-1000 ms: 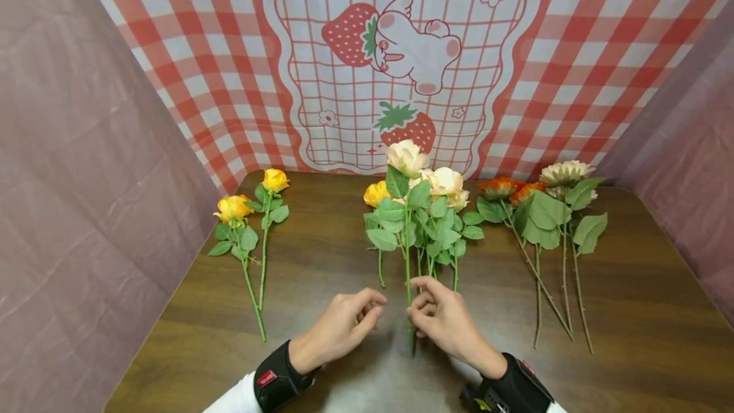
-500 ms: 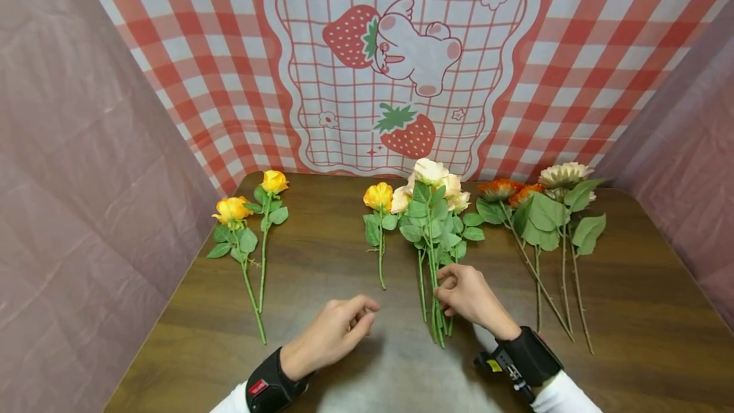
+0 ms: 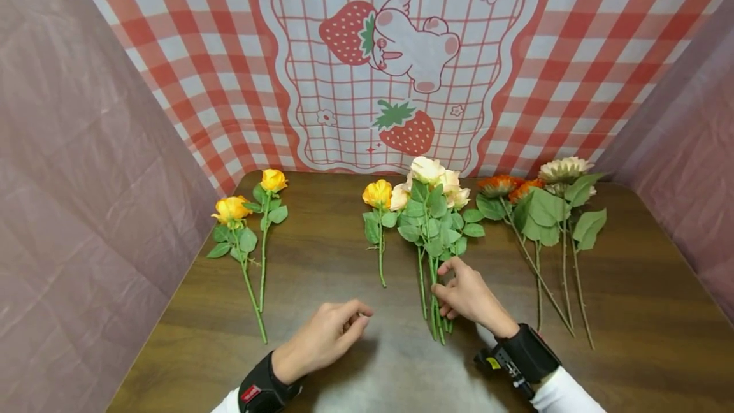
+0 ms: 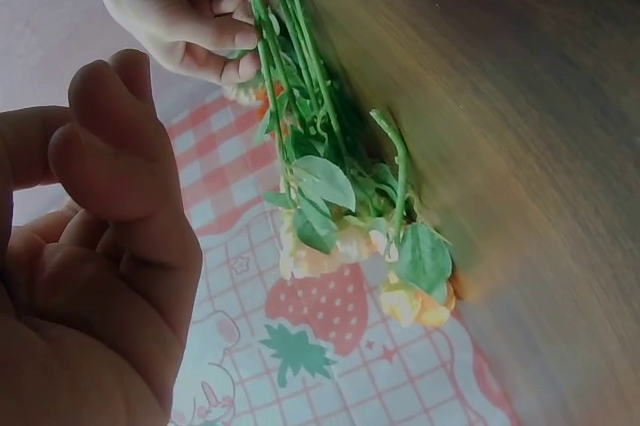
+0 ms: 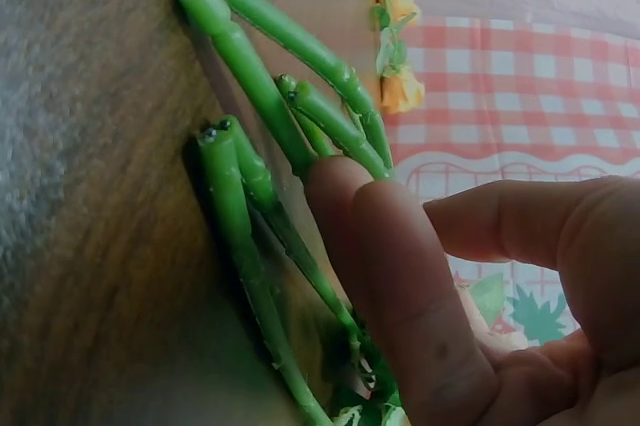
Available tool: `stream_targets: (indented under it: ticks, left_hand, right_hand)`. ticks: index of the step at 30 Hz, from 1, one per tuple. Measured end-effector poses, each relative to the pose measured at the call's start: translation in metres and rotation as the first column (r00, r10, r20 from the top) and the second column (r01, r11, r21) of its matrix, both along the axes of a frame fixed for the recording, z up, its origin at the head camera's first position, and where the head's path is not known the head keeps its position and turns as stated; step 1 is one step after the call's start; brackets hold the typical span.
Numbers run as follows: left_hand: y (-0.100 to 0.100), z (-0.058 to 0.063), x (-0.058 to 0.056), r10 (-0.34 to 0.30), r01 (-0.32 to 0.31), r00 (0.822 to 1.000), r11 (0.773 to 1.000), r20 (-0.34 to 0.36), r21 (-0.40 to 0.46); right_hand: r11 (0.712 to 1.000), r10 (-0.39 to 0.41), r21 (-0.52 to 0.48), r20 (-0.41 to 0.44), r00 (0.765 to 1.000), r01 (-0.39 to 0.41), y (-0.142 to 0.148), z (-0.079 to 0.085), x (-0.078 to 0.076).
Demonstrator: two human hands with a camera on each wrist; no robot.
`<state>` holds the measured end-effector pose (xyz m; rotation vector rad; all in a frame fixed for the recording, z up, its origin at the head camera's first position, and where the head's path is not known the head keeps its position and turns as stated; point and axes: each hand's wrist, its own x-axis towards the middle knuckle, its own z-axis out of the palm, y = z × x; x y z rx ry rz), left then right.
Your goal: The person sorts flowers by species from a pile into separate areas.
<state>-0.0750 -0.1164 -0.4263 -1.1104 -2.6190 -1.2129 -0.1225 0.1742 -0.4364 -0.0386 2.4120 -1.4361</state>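
A bunch of cream-peach roses (image 3: pixel 427 171) lies mid-table, its green stems (image 3: pixel 434 324) pointing toward me. My right hand (image 3: pixel 471 295) is at these stems, thumb and index finger parted and fingertips right beside them. In the right wrist view, the cut stem ends (image 5: pixel 228 176) lie on the table behind the fingertips (image 5: pixel 395 236), and no stem shows pinched between them. My left hand (image 3: pixel 327 340) hovers left of the bunch, fingers loosely curled with nothing in them. The left wrist view shows its curled fingers (image 4: pixel 110 136) in the foreground.
A single yellow rose (image 3: pixel 377 194) lies just left of the bunch. Two more yellow roses (image 3: pixel 231 210) lie at the left. Orange flowers (image 3: pixel 499 186) and pale cream flowers (image 3: pixel 564 171) lie at the right, stems crossing. A checked strawberry cloth (image 3: pixel 401 62) hangs behind the brown table (image 3: pixel 321 260).
My right hand lowered an upright peach rose onto the bunch, moving right; its fingers have since loosened at the stems. My left hand has drawn slightly back to the left.
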Motion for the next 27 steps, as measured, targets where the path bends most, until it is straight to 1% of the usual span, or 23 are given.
stream_targets:
  ticks: [4,6,8,9,10,11,12,13,14,15,16,18,19,20,21,22,23,24,25,27]
  left_hand:
    - [-0.004,-0.002,0.002,0.025,-0.025,0.999,1.000,-0.027,-0.006]
    - [-0.007,-0.002,0.002,0.056,-0.056,0.998,0.998,-0.024,-0.020]
    - [-0.010,-0.001,0.001,0.112,-0.113,0.994,0.992,-0.014,-0.050]
    - [-0.013,0.000,-0.001,0.153,-0.153,0.988,0.986,-0.012,-0.071]
    - [-0.016,0.000,-0.002,0.200,-0.200,0.980,0.975,-0.010,-0.095]
    - [-0.020,0.000,-0.005,0.253,-0.253,0.967,0.959,-0.016,-0.126]
    - [-0.025,0.001,-0.008,0.307,-0.308,0.951,0.939,-0.028,-0.152]
    - [-0.031,0.001,-0.011,0.359,-0.363,0.932,0.915,-0.056,-0.178]
    - [-0.038,0.000,-0.017,0.411,-0.421,0.907,0.884,-0.090,-0.202]
    - [-0.046,0.000,-0.022,0.466,-0.480,0.877,0.847,-0.116,-0.227]
    - [-0.055,-0.001,-0.028,0.517,-0.534,0.845,0.805,-0.135,-0.258]
    - [-0.073,-0.004,-0.043,0.599,-0.616,0.784,0.719,-0.162,-0.321]
    - [-0.082,-0.005,-0.050,0.634,-0.644,0.756,0.675,-0.163,-0.360]
    - [-0.091,-0.006,-0.057,0.663,-0.658,0.733,0.633,-0.154,-0.408]
    - [-0.098,-0.007,-0.064,0.685,-0.658,0.717,0.599,-0.134,-0.456]
    - [-0.105,-0.008,-0.069,0.697,-0.644,0.709,0.576,-0.110,-0.503]
    - [-0.111,-0.009,-0.074,0.704,-0.629,0.704,0.560,-0.089,-0.539]
    - [-0.116,-0.010,-0.077,0.708,-0.609,0.703,0.552,-0.067,-0.570]
    - [-0.119,-0.010,-0.080,0.708,-0.589,0.705,0.549,-0.045,-0.593]
    - [-0.124,-0.010,-0.083,0.703,-0.559,0.711,0.557,-0.010,-0.614]
  right_hand:
    - [0.999,0.008,0.033,-0.009,1.000,-0.007,-0.002,0.002,0.000]
    - [0.998,0.016,0.063,-0.035,0.999,-0.014,-0.003,0.004,0.002]
    - [0.995,0.029,0.098,-0.072,0.997,-0.021,-0.003,0.008,0.006]
    - [0.993,0.037,0.116,-0.090,0.995,-0.027,-0.003,0.010,0.008]
    - [0.991,0.045,0.132,-0.108,0.993,-0.030,-0.003,0.012,0.011]
    - [0.990,0.052,0.140,-0.128,0.990,-0.034,-0.004,0.013,0.014]
    - [0.989,0.063,0.144,-0.145,0.987,-0.042,-0.005,0.015,0.017]
    - [0.989,0.071,0.142,-0.160,0.985,-0.049,-0.006,0.017,0.020]
    - [0.989,0.082,0.139,-0.176,0.981,-0.058,-0.008,0.018,0.023]
    - [0.989,0.095,0.128,-0.190,0.977,-0.071,-0.010,0.019,0.026]
    - [0.990,0.106,0.113,-0.204,0.973,-0.084,-0.012,0.019,0.028]
    - [0.990,0.129,0.085,-0.224,0.966,-0.112,-0.017,0.021,0.033]
    - [0.990,0.137,0.073,-0.232,0.963,-0.124,-0.020,0.021,0.035]
    - [0.989,0.147,0.064,-0.240,0.960,-0.135,-0.023,0.022,0.037]
    - [0.988,0.154,0.050,-0.245,0.957,-0.146,-0.026,0.022,0.040]
    - [0.986,0.164,0.041,-0.250,0.954,-0.159,-0.028,0.022,0.042]
    - [0.985,0.172,0.035,-0.255,0.952,-0.169,-0.030,0.022,0.044]
    - [0.984,0.179,0.030,-0.260,0.949,-0.177,-0.032,0.021,0.045]
    - [0.982,0.186,0.025,-0.266,0.946,-0.186,-0.033,0.021,0.047]
    - [0.980,0.195,0.014,-0.276,0.941,-0.199,-0.034,0.019,0.049]
